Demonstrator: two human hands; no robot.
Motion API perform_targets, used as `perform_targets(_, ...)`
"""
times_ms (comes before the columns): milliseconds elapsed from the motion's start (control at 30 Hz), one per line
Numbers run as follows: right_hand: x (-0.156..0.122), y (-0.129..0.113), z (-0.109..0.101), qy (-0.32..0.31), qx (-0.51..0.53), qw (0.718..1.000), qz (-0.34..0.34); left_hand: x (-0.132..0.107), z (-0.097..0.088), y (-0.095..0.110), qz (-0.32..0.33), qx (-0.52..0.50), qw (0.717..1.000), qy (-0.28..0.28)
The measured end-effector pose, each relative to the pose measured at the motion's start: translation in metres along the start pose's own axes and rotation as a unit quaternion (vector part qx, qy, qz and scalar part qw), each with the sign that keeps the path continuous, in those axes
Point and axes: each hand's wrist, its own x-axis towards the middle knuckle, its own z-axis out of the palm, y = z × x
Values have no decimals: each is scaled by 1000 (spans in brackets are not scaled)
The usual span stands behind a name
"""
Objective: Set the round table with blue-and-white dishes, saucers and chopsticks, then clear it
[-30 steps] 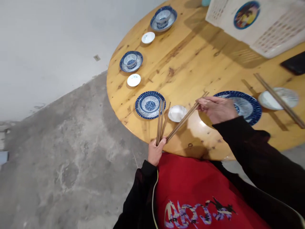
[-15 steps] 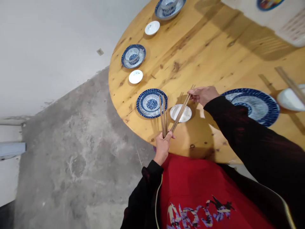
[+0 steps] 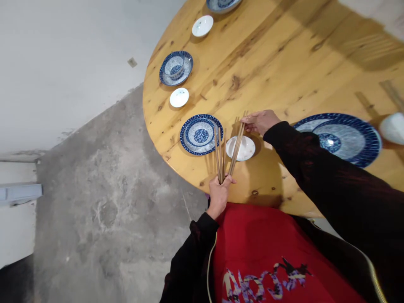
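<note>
Two hands at a round wooden table (image 3: pixel 268 80), seen from above; the left hand (image 3: pixel 220 192), near the table's front edge, is wrapped around the lower ends of a bunch of chopsticks (image 3: pixel 218 158), whose slightly fanned upper ends overlap, in this view, the right side of a blue-rimmed dish (image 3: pixel 201 135); the right hand (image 3: pixel 259 122) has its fingertips pinched together on the upper part of a pair of chopsticks (image 3: pixel 237 145), which slants down to the left hand and passes in front of a small white bowl (image 3: pixel 248 149); whether the sticks touch either vessel cannot be told; the right sleeve (image 3: pixel 293 147) partly covers a larger blue-rimmed dish (image 3: pixel 353 136); further left stand a patterned bowl (image 3: pixel 174 69) on its plate (image 3: pixel 187 75) and, just below it, a white dish (image 3: pixel 179 97); a second white dish (image 3: pixel 202 26) lies beyond, near the table's rim.
</note>
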Motion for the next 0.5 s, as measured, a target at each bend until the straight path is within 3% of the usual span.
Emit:
perform_targets(333,-16,1,-3,28,22,998,50,5,0,-4,18,4,1000,6)
perform_targets(500,-21,2,-4,-11,21,995,-98,7,-1,-3,3,-5,1000,8)
